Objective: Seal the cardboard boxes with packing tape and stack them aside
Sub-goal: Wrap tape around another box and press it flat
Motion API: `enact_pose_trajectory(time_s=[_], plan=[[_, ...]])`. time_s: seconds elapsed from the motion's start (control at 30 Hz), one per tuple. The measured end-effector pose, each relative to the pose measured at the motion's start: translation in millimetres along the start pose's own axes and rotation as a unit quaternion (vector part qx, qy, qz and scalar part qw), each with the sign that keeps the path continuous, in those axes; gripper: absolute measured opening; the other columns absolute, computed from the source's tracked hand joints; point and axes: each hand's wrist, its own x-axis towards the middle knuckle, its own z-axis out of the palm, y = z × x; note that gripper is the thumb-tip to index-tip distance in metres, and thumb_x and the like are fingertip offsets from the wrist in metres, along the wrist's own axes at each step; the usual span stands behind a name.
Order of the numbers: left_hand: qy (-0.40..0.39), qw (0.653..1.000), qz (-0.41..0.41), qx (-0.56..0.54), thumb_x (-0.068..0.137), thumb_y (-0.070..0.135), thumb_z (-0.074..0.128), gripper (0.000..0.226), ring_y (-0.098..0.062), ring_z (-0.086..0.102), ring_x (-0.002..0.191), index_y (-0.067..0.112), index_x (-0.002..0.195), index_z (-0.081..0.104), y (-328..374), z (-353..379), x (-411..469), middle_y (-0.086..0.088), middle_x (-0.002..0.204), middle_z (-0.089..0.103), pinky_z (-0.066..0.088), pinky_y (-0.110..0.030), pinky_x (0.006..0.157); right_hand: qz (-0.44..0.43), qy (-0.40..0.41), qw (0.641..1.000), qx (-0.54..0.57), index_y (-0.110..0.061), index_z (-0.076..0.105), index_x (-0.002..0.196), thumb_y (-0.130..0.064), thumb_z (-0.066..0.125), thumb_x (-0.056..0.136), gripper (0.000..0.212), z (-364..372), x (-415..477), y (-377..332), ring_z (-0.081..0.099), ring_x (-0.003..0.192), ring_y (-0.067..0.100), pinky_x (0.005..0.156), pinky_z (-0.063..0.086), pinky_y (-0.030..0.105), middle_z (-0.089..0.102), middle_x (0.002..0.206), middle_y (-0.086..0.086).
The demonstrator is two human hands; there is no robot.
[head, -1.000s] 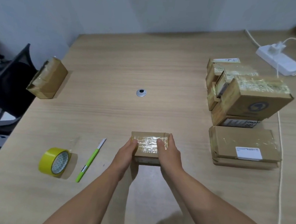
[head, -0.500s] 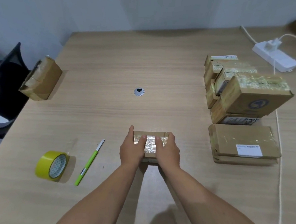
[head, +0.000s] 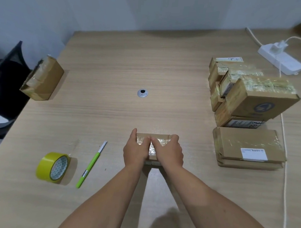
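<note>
Wooden table (head: 113, 67) surface: the small box (head: 159, 138) lies toward the front, centre. The left hand (head: 137, 151) and right hand (head: 169, 153) grip its ends, fingers (head: 174, 138) curled over the sides, thumbs side by side on the taped top (clear, glossy tape). A tape roll (head: 54, 168) and green cutter (head: 90, 166) lie left; taped boxes (head: 252, 102) stand well apart, right.

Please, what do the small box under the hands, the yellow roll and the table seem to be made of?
Small box: matte brown cardboard, with glossy clear tape glinting across its top. Yellow roll: shiny plastic tape; its core's material is unclear. Table: matte pale wood grain, probably laminate, though real wood is possible.
</note>
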Motion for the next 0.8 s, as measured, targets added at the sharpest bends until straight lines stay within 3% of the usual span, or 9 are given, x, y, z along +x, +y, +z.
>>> enact_pose_trajectory(time_s=[0.17, 0.33, 0.4, 0.47, 0.57, 0.63, 0.67, 0.73, 0.8], plan=[[0.020, 0.999, -0.019, -0.040, 0.095, 0.036, 0.063, 0.050, -0.019, 0.049, 0.133, 0.031, 0.144, 0.051, -5, 3, 5, 0.000, 0.143, 0.056, 0.034, -0.024, 0.096, -0.004, 0.009, 1.000, 0.029, -0.024, 0.037, 0.132, -0.063, 0.057, 0.090, 0.061, 3, 3, 3, 0.046, 0.098, 0.020, 0.086, 0.043, 0.041, 0.055, 0.130, 0.000], [0.025, 0.989, -0.057, -0.133, 0.100, 0.028, 0.051, 0.038, -0.012, 0.060, 0.086, 0.040, 0.134, 0.060, -11, 0, 11, 0.006, 0.115, 0.069, 0.050, -0.032, 0.086, -0.013, -0.007, 0.998, 0.054, -0.026, 0.034, 0.143, -0.055, 0.049, 0.098, 0.055, 3, 4, 9, 0.055, 0.115, 0.027, 0.100, 0.045, 0.047, 0.054, 0.135, 0.001], [0.025, 0.985, -0.066, -0.158, 0.101, 0.024, 0.049, 0.037, -0.011, 0.051, 0.064, 0.040, 0.132, 0.062, -13, 0, 15, -0.001, 0.100, 0.071, 0.048, -0.027, 0.067, -0.010, -0.014, 0.998, 0.060, -0.027, 0.035, 0.144, -0.052, 0.044, 0.101, 0.050, 2, 5, 11, 0.058, 0.112, 0.027, 0.100, 0.046, 0.048, 0.057, 0.130, 0.001], [0.026, 0.980, -0.075, -0.180, 0.103, 0.020, 0.046, 0.037, -0.009, 0.039, 0.055, 0.036, 0.133, 0.063, -13, 0, 17, -0.012, 0.110, 0.069, 0.041, -0.017, 0.053, -0.019, -0.017, 0.997, 0.068, -0.028, 0.037, 0.144, -0.049, 0.039, 0.104, 0.045, 0, 5, 14, 0.060, 0.106, 0.027, 0.099, 0.048, 0.049, 0.060, 0.121, 0.001], [0.019, 0.980, -0.066, -0.187, 0.105, 0.017, 0.044, 0.039, -0.002, 0.041, 0.062, 0.028, 0.140, 0.058, -14, -2, 17, 0.009, 0.113, 0.067, 0.035, -0.002, 0.045, -0.028, -0.020, 0.996, 0.083, -0.030, 0.036, 0.149, -0.047, 0.031, 0.107, 0.046, -1, 3, 19, 0.058, 0.116, 0.026, 0.103, 0.045, 0.048, 0.059, 0.134, 0.002], [-0.002, 0.985, -0.046, -0.167, 0.107, 0.022, 0.042, 0.041, 0.003, 0.051, 0.077, 0.028, 0.146, 0.051, -14, -5, 11, 0.011, 0.133, 0.060, 0.042, 0.000, 0.061, -0.032, -0.022, 0.995, 0.088, -0.031, 0.034, 0.151, -0.049, 0.029, 0.106, 0.049, -2, 3, 21, 0.057, 0.119, 0.026, 0.104, 0.044, 0.049, 0.058, 0.138, 0.003], [-0.018, 0.986, -0.037, -0.160, 0.108, 0.026, 0.041, 0.042, 0.003, 0.057, 0.096, 0.028, 0.149, 0.046, -17, -6, 10, 0.008, 0.146, 0.051, 0.046, -0.006, 0.081, -0.031, -0.025, 0.995, 0.089, -0.032, 0.033, 0.152, -0.051, 0.029, 0.106, 0.050, -3, 2, 21, 0.057, 0.121, 0.026, 0.105, 0.043, 0.049, 0.058, 0.140, 0.004], [-0.061, 0.984, -0.035, -0.162, 0.108, 0.033, 0.041, 0.046, -0.010, 0.046, 0.135, 0.030, 0.154, 0.036, -24, -9, 7, 0.005, 0.158, 0.037, 0.036, -0.029, 0.115, -0.025, -0.042, 0.994, 0.097, -0.031, 0.027, 0.156, -0.057, 0.036, 0.103, 0.060, -5, 1, 21, 0.050, 0.132, 0.027, 0.111, 0.039, 0.048, 0.048, 0.151, 0.003], [-0.098, 0.982, -0.031, -0.161, 0.101, 0.045, 0.051, 0.060, -0.014, 0.038, 0.143, 0.034, 0.156, 0.029, -31, -12, 5, 0.007, 0.160, 0.033, 0.029, -0.035, 0.120, -0.027, -0.054, 0.992, 0.108, -0.031, 0.018, 0.159, -0.066, 0.050, 0.094, 0.081, -5, -2, 22, 0.040, 0.143, 0.026, 0.116, 0.034, 0.047, 0.037, 0.159, 0.000]])
